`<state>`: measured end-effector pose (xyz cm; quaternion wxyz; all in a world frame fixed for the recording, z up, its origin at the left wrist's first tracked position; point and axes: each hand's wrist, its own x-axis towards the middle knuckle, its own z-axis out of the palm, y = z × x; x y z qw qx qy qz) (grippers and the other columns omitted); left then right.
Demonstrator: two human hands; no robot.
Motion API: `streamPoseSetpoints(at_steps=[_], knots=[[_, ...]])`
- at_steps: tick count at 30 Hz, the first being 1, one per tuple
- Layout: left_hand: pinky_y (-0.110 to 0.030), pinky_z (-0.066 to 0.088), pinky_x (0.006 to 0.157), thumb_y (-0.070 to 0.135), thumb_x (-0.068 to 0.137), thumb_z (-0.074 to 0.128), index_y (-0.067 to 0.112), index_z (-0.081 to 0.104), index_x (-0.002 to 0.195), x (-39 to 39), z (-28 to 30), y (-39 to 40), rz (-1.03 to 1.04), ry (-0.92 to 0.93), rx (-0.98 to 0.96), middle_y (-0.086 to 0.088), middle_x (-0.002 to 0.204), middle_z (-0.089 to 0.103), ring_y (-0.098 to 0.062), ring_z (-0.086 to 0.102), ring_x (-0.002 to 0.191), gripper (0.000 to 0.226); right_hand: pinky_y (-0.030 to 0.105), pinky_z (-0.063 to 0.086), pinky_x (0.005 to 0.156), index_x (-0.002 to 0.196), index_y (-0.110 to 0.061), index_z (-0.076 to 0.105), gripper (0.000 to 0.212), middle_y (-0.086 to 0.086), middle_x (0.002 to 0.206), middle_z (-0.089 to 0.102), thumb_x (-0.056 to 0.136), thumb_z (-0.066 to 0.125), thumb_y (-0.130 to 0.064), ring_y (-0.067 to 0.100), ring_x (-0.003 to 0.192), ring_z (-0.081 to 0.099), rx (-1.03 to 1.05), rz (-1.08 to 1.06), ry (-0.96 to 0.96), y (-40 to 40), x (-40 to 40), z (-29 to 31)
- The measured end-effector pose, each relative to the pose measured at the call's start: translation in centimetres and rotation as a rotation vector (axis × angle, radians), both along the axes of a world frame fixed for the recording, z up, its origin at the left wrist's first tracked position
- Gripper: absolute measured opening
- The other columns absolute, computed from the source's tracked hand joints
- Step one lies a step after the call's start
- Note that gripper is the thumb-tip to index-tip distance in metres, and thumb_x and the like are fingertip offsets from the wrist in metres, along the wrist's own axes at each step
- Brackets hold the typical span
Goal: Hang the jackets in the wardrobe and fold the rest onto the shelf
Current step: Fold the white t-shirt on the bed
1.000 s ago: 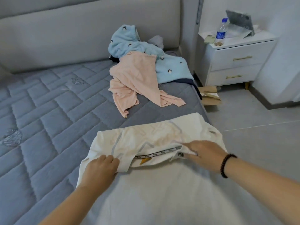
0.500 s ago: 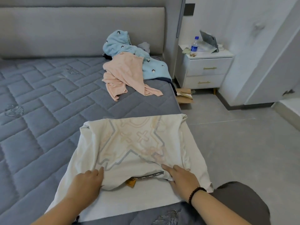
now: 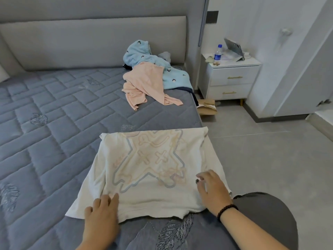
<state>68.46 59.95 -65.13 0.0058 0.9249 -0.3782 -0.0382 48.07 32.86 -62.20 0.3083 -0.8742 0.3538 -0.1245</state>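
Observation:
A white T-shirt [image 3: 149,170] with a pastel outline print lies folded over on the near right corner of the grey quilted mattress [image 3: 54,123]. My left hand [image 3: 101,212] rests flat on the shirt's near left edge, fingers straight. My right hand [image 3: 212,192], with a black bead bracelet, hovers over or lightly touches the shirt's near right edge, fingers spread and slightly bent. Further up the bed lie a crumpled pink garment [image 3: 146,85] and, behind it, a light blue hooded jacket [image 3: 144,55] with small dark motifs.
A white nightstand [image 3: 232,78] with gold handles stands right of the bed, carrying a water bottle [image 3: 217,55] and a tablet. A brown paper bag [image 3: 207,109] lies on the tiled floor beside it. A grey padded headboard [image 3: 90,42] backs the bed. White panels stand at right.
The shirt's top half has been folded down toward me, covering the collar and label. Both hands slid to the near edge and flattened out. My view pulled back and rose.

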Motion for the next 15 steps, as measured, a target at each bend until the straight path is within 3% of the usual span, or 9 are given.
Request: streamPoseSetpoints(at_steps=[1, 3, 5, 6, 7, 9, 12, 15], knots=[[-0.041, 0.041, 0.054, 0.008, 0.015, 0.081, 0.016, 0.063, 0.101, -0.9, 0.1, -0.7, 0.056, 0.055, -0.019, -0.008, 0.087, 0.056, -0.03, 0.051, 0.067, 0.088, 0.026, 0.043, 0.09, 0.11, -0.018, 0.059, 0.019, -0.005, 0.109, 0.047, 0.093, 0.052, -0.014, 0.012, 0.101, 0.049, -0.01, -0.139, -0.089, -0.6, 0.2, 0.0], [-0.047, 0.045, 0.065, 0.005, 0.023, 0.078, 0.022, 0.065, 0.098, -2.9, 0.6, -2.4, 0.155, 0.156, -0.084, -0.005, 0.092, 0.061, -0.031, 0.057, 0.077, 0.078, 0.024, 0.042, 0.083, 0.098, -0.024, 0.051, 0.019, -0.003, 0.103, 0.043, 0.091, 0.049, -0.006, 0.013, 0.09, 0.047, 0.159, -0.36, -0.124, -2.0, 0.5, 0.2], [-0.046, 0.048, 0.066, 0.009, 0.031, 0.071, 0.023, 0.068, 0.096, -4.4, 1.6, -4.8, 0.125, 0.187, -0.111, -0.003, 0.094, 0.064, -0.031, 0.063, 0.08, 0.066, 0.02, 0.036, 0.064, 0.08, -0.021, 0.042, 0.02, 0.0, 0.085, 0.039, 0.087, 0.052, -0.006, 0.014, 0.07, 0.04, 0.353, -0.469, -0.07, -3.4, 0.7, -0.1], [-0.042, 0.049, 0.066, 0.013, 0.041, 0.067, 0.024, 0.069, 0.098, -4.8, 2.4, -6.1, 0.061, 0.161, -0.117, -0.001, 0.097, 0.064, -0.029, 0.065, 0.083, 0.059, 0.018, 0.034, 0.062, 0.077, -0.019, 0.046, 0.016, 0.002, 0.082, 0.042, 0.086, 0.055, -0.008, 0.015, 0.068, 0.04, 0.411, -0.487, -0.039, -3.9, 0.8, -0.3], [-0.039, 0.05, 0.07, 0.014, 0.056, 0.063, 0.026, 0.066, 0.106, -5.2, 3.2, -7.7, 0.02, 0.175, -0.138, 0.002, 0.105, 0.061, -0.026, 0.064, 0.093, 0.052, 0.019, 0.035, 0.065, 0.084, -0.015, 0.055, 0.005, 0.004, 0.087, 0.049, 0.086, 0.058, -0.013, 0.015, 0.073, 0.045, 0.466, -0.48, -0.026, -4.3, 0.9, -0.6], [-0.028, 0.046, 0.086, 0.014, 0.087, 0.049, 0.027, 0.056, 0.124, -5.4, 4.4, -11.4, -0.026, 0.336, -0.178, 0.008, 0.121, 0.054, -0.015, 0.054, 0.112, 0.039, 0.02, 0.036, 0.069, 0.103, -0.015, 0.061, 0.017, 0.004, 0.101, 0.058, 0.088, 0.061, -0.022, 0.014, 0.083, 0.052, 0.502, -0.429, 0.011, -4.6, 1.3, -1.0], [-0.015, 0.042, 0.077, 0.016, 0.096, 0.044, 0.022, 0.057, 0.125, -5.2, 4.9, -17.1, -0.032, 0.55, -0.3, 0.01, 0.113, 0.059, -0.007, 0.056, 0.097, 0.032, 0.016, 0.035, 0.053, 0.087, -0.019, 0.059, 0.007, -0.003, 0.085, 0.06, 0.088, 0.061, -0.025, 0.007, 0.069, 0.052, 0.498, -0.414, 0.026, -4.8, 1.7, -0.9], [-0.017, 0.045, 0.069, 0.018, 0.097, 0.044, 0.021, 0.057, 0.122, -5.2, 5.6, -23.8, -0.06, 0.623, -0.343, 0.007, 0.108, 0.061, -0.008, 0.059, 0.084, 0.028, 0.013, 0.032, 0.048, 0.072, -0.021, 0.053, 0.019, -0.008, 0.075, 0.056, 0.09, 0.058, -0.021, 0.003, 0.064, 0.048, 0.528, -0.459, 0.03, -5.6, 1.8, -1.3]])
